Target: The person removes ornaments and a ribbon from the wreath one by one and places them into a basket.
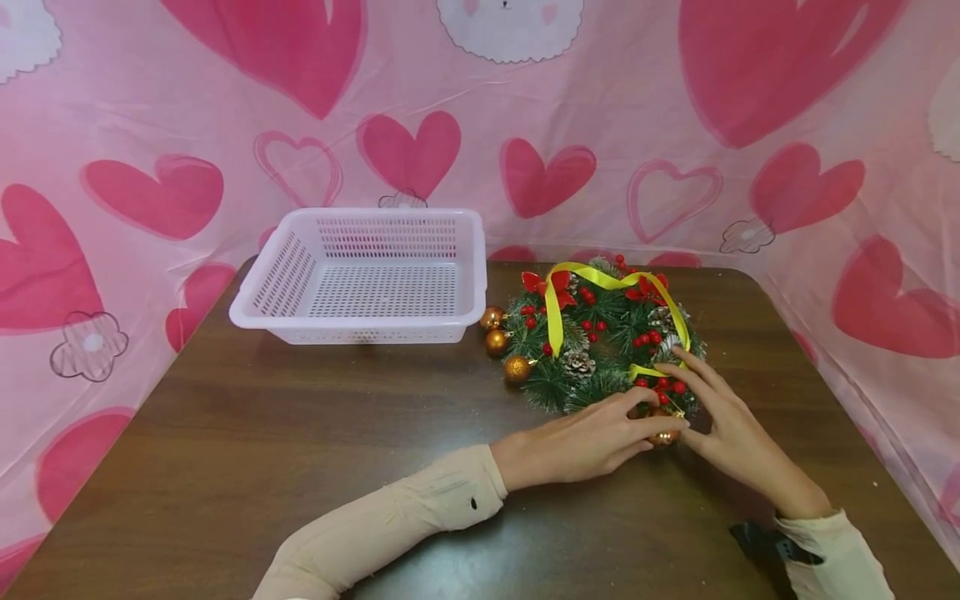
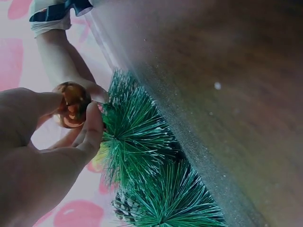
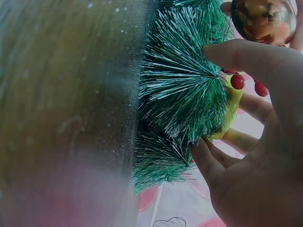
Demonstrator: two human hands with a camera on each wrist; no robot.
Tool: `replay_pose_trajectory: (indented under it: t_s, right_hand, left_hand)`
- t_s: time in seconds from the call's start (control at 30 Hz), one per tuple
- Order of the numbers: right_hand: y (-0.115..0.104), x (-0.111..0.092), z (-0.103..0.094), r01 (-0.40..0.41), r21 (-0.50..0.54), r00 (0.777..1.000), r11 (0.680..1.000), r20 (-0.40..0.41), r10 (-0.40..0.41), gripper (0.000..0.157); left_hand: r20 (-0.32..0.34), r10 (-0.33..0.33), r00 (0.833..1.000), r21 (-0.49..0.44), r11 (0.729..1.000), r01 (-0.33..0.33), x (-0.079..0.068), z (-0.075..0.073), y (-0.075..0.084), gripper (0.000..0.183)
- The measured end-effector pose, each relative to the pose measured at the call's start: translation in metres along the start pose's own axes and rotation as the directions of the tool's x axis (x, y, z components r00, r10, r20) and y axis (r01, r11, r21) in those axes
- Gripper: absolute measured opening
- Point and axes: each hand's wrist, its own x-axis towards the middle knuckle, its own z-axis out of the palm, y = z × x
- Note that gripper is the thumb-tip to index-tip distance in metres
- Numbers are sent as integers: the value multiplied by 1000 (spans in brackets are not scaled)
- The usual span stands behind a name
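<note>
A bauble (image 1: 664,436) is pinched by the left hand (image 1: 588,437) at the near right edge of the wreath (image 1: 551,392), which is touched by the loosely spread right hand (image 1: 744,442) and supported by the table (image 1: 300,450), right of a basket (image 1: 360,322).

A white basket (image 1: 358,322) stands before pink heart-print cloth (image 1: 480,96).

Wreath (image 1: 551,390), decorated, on brown table (image 1: 300,467).
Yellow ribbon (image 1: 554,321), red berries (image 1: 651,338), pine cones (image 1: 579,363). Left hand (image 1: 581,440) pinches a gold bauble (image 1: 664,433) at near edge; right hand (image 1: 738,433) touches right side. White basket (image 1: 360,322) (slotted) stands left; pink heart-print cloth (image 1: 622,92) behind.
</note>
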Motion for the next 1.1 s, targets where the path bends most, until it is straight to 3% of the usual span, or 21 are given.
replay_pose_trajectory:
  t_s: [0.3, 0.53, 0.9, 1.1]
  right_hand:
    - [0, 0, 1, -3, 7, 1000, 1000, 13, 3, 88]
    - [-2, 2, 0, -11, 0, 1000, 1000, 9, 11, 83]
    - [-2, -1, 1, -16, 4, 1000, 1000, 2, 16, 79]
    - [-2, 0, 0, -20, 7, 1000, 1000, -9, 20, 74]
  left_hand:
    - [58, -6, 998, -4, 1000, 6, -5, 0, 9, 49]
    - [77, -80, 994, -3, 997, 81, -5, -10, 10, 51]
    - [46, -83, 996, -7, 997, 83, -4, -28, 6, 47]
    - [6, -110, 994, -17, 994, 110, -7, -47, 3, 52]
